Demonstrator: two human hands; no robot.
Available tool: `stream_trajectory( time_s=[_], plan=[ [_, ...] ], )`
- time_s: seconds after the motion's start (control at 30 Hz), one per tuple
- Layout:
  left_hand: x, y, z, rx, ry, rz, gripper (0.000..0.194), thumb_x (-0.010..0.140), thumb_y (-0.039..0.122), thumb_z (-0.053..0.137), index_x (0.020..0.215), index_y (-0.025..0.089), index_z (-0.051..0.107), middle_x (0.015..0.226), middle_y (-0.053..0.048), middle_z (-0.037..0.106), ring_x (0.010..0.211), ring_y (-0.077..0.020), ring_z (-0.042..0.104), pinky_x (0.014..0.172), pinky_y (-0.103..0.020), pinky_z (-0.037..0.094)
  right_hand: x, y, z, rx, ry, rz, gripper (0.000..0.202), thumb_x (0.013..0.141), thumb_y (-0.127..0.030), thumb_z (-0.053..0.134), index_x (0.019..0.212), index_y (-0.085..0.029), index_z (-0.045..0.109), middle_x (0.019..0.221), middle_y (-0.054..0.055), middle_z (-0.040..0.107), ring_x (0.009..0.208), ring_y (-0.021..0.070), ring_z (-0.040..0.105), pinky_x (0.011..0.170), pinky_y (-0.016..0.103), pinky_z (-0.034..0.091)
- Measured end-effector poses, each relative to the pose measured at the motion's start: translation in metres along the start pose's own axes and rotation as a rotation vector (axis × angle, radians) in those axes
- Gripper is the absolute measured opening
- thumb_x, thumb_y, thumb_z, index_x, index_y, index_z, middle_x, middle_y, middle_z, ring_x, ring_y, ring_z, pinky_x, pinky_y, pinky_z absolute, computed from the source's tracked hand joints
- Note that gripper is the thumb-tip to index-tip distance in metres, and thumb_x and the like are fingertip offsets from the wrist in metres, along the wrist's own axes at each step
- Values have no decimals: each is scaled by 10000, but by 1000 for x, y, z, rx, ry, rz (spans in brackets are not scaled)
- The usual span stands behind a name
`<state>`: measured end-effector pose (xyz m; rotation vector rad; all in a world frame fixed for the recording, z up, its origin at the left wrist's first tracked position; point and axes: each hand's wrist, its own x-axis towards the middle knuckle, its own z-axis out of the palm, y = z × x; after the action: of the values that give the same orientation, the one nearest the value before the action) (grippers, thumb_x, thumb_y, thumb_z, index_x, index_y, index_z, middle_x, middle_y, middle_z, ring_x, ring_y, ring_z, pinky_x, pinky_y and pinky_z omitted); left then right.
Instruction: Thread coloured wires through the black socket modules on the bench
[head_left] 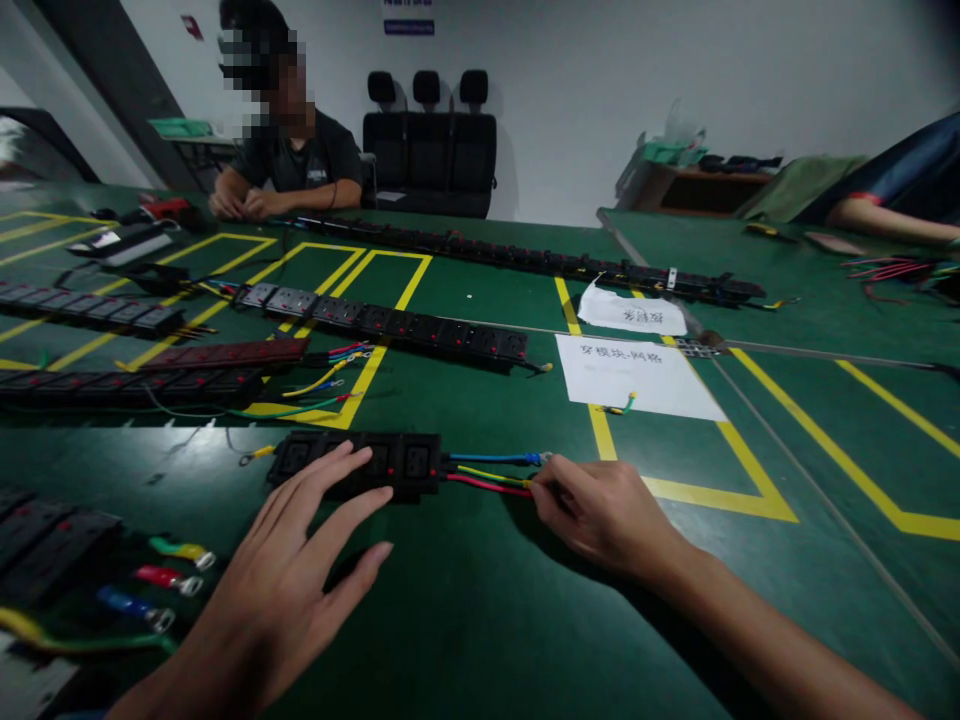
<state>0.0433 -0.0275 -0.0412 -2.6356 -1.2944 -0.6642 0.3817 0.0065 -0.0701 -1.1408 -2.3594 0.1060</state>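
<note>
In front of me on the green table lies a short black socket strip [418, 462] with small red marks. Blue, yellow-green and red wires [487, 472] run out of its right end. My right hand [600, 510] is closed in a pinch around the far ends of these wires; a metal terminal [545, 458] shows by the fingertips. My left hand [300, 550] has its fingers spread, the fingertips over the strip's top face; whether they press on it I cannot tell. A ring terminal on a yellow-sleeved lead [256, 456] sticks out at the strip's left end.
Nearer left is another socket module [60, 545] with ring-ended leads [169, 578]. Longer socket strips [390, 325] lie beyond, with a long black strip [525, 258] farther back. Paper sheets [637, 375] rest right of centre. A co-worker [300, 160] sits opposite; another person's arm [900, 215] is at right.
</note>
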Motion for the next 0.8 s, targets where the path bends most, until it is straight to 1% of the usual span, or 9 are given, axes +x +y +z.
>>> stream_trajectory(
  time_s=[0.07, 0.17, 0.27, 0.4, 0.57, 0.8],
  plan=[
    [0, 1, 0, -45, -3, -49, 268, 965, 267, 586, 1228, 264, 638, 1522, -99, 473, 1416, -319, 465, 1095, -529, 482, 0, 0, 0, 0, 6, -6, 186, 980, -223, 475, 814, -203, 559, 560, -53, 526, 442, 81, 447, 472, 250, 265],
    [1, 3, -2, -75, -10, -71, 142, 963, 268, 589, 1071, 267, 681, 1523, -93, 463, 1413, -336, 465, 1062, -562, 499, 1, 0, 0, 6, 10, -2, 176, 973, -223, 483, 818, -200, 563, 564, -52, 535, 444, 84, 460, 475, 248, 276],
    [3, 5, -3, -72, -11, -64, 104, 947, 265, 605, 994, 262, 698, 1496, -91, 495, 1395, -350, 483, 1050, -584, 498, 0, 0, 0, -4, 2, 8, 171, 968, -231, 486, 823, -201, 570, 568, -49, 546, 449, 90, 472, 481, 251, 280],
    [5, 6, -4, -39, -34, -35, 110, 925, 266, 627, 1003, 255, 703, 1462, -106, 535, 1377, -348, 498, 1040, -586, 498, 0, 0, 1, -26, -2, 14, 181, 972, -243, 480, 820, -202, 568, 566, -45, 551, 446, 97, 478, 481, 259, 271],
    [6, 7, -4, -29, -38, -2, 129, 921, 225, 615, 1016, 237, 700, 1460, -129, 535, 1379, -335, 492, 1049, -589, 485, 0, -1, 2, -35, -1, 16, 194, 977, -247, 471, 805, -208, 552, 560, -40, 558, 444, 105, 492, 482, 267, 266],
    [7, 9, -4, -44, -35, -23, 139, 896, 221, 635, 1008, 242, 716, 1460, -115, 546, 1351, -341, 515, 1048, -592, 481, -1, 0, 3, -53, 11, 14, 178, 970, -253, 489, 804, -211, 540, 567, -43, 558, 453, 103, 492, 491, 261, 261]
  ],
)
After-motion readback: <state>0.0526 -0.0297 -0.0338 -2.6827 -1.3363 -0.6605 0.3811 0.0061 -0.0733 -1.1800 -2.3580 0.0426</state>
